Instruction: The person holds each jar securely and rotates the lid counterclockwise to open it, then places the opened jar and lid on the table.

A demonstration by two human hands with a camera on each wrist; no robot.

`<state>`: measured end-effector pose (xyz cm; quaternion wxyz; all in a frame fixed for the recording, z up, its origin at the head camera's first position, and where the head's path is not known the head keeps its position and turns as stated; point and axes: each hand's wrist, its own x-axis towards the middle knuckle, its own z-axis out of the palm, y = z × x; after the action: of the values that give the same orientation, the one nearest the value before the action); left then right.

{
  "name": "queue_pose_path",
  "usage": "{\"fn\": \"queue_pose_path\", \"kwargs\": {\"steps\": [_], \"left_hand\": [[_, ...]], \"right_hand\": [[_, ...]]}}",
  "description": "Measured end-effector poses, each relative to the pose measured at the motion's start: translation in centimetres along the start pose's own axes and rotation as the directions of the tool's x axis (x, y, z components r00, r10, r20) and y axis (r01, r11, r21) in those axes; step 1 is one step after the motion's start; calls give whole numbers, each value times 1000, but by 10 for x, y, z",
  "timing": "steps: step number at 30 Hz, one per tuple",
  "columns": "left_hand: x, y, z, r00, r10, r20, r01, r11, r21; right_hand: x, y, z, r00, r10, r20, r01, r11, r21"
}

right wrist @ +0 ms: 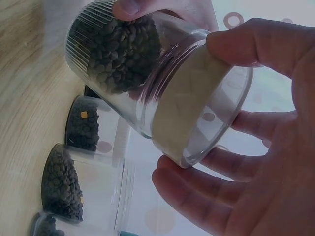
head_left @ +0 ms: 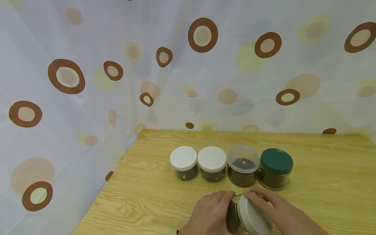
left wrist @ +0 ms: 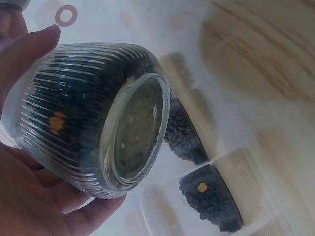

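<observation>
A clear glass jar [head_left: 233,217] with dark, seed-like pieces inside is held tilted at the table's near side. My left hand [head_left: 207,213] grips its ribbed body; in the left wrist view the jar's base [left wrist: 140,130] faces the camera, with an orange mark [left wrist: 57,123] on the side. My right hand [head_left: 283,210] holds the white lid [head_left: 253,215] by its rim, thumb on one side and fingers on the other. In the right wrist view the lid [right wrist: 182,98] sits at the jar's mouth; whether it is screwed tight cannot be told.
Behind the hands, a row of similar jars stands on the wooden table [head_left: 141,182]: two white-lidded jars [head_left: 183,159] at left, then a translucent-topped jar [head_left: 243,178] and a green-lidded jar [head_left: 276,161]. A patterned sheet [head_left: 176,81] hangs behind and at left.
</observation>
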<state>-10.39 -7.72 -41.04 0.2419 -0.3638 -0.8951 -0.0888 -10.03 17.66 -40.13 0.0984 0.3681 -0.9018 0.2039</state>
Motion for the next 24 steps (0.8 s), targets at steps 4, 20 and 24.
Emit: {"fn": "queue_pose_path", "kwargs": {"steps": [4, 20, 24], "left_hand": [[2, 0, 1, 1000, 9, -2, -9, 1000, 11], [9, 3, 2, 999, -4, -46, 2, 999, -44], [14, 4, 2, 997, 10, -80, -15, 998, -54]], "right_hand": [[-2, 4, -1, 998, -44, -44, 44, 999, -3], [-22, 26, -25, 997, 46, -69, -52, 996, -79], [-35, 43, -29, 998, 54, -36, -57, 994, -89]]}}
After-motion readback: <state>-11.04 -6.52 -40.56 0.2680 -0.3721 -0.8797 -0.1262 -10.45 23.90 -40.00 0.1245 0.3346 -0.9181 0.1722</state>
